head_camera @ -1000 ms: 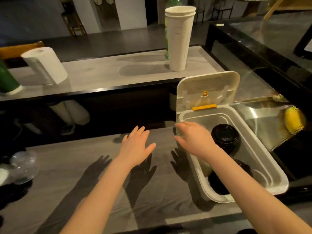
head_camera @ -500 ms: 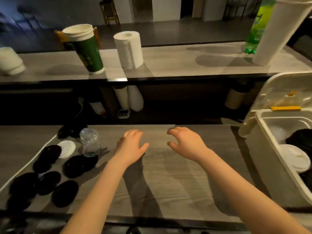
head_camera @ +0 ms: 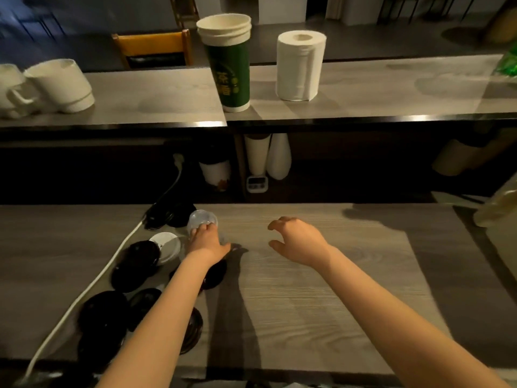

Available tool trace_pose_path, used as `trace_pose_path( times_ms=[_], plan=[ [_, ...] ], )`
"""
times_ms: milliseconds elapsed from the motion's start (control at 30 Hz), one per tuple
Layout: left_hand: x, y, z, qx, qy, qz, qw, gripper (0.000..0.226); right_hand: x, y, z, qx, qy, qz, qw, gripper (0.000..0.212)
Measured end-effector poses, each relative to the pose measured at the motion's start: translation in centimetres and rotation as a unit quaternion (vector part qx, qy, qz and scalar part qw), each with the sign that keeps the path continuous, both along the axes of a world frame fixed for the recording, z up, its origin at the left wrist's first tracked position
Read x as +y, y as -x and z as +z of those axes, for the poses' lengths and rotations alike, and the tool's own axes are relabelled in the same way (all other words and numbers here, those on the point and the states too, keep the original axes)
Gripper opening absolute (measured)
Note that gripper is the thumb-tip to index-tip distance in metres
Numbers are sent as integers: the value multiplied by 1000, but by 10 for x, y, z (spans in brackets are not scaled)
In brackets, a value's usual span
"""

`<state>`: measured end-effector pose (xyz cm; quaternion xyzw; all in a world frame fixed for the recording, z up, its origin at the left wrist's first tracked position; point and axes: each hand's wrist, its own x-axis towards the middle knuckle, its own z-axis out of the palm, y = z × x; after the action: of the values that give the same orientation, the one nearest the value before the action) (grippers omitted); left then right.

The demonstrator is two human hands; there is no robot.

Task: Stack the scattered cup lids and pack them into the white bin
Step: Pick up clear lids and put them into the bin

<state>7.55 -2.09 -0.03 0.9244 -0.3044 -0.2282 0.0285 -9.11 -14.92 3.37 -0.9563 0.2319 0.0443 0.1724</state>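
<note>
Only one label shows: pale printed characters on the green paper cups (head_camera: 228, 71), too blurred for us to read. Starting at our far left, white mugs (head_camera: 60, 85) lie tipped on the upper shelf (head_camera: 154, 105), then the green cups stand stacked, then a paper towel roll (head_camera: 300, 70). Below, on the worktop (head_camera: 321, 289), a white cable (head_camera: 84, 292) runs diagonally past the scattered black lids (head_camera: 135, 264), which overlap in a loose cluster; one white lid (head_camera: 167, 246) lies among them. Our left hand (head_camera: 205, 242) reaches over them, its fingers closed on a clear plastic dome lid (head_camera: 202, 219); the forearm hides several black lids. Our right hand (head_camera: 298, 240) hovers apart, fingers curled and spread, holding nothing. A pale shape at the right edge is too cropped to name.
</note>
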Motion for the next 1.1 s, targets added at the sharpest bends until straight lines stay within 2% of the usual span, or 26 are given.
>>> trace_pose_path(
  times_ms=[167, 333, 433, 533, 667, 733, 800, 933, 1100],
  plan=[
    [11, -15, -19, 13, 2, -8, 1000, 59, 10, -23, -7, 9, -3, -22, 1000, 45],
    [16, -21, -24, 39, 83, -32, 995, 62, 13, -40, -14, -10, -46, -50, 998, 46],
    [11, -18, -13, 47, 164, -49, 984, 75, 14, -53, -17, -52, -135, -95, 985, 50],
    [6, -11, 1, 59, 230, -73, 969, 86, 15, -67, -18, -91, -256, -127, 954, 59],
    [7, -8, 4, 62, 297, -86, 949, 88, 13, -76, -20, -112, -341, -150, 921, 57],
    [6, -9, 2, 69, 298, -88, 948, 89, 10, -79, -21, -114, -355, -154, 915, 57],
    [4, -13, -2, 62, 287, -97, 951, 90, 7, -81, -25, -113, -330, -155, 924, 59],
    [7, -35, -10, -6, 237, -99, 966, 91, 3, -80, -31, -148, -287, -206, 924, 58],
    [7, -83, -26, -53, 109, 0, 993, 90, -4, -72, -35, -186, -303, -265, 896, 60]
  ],
)
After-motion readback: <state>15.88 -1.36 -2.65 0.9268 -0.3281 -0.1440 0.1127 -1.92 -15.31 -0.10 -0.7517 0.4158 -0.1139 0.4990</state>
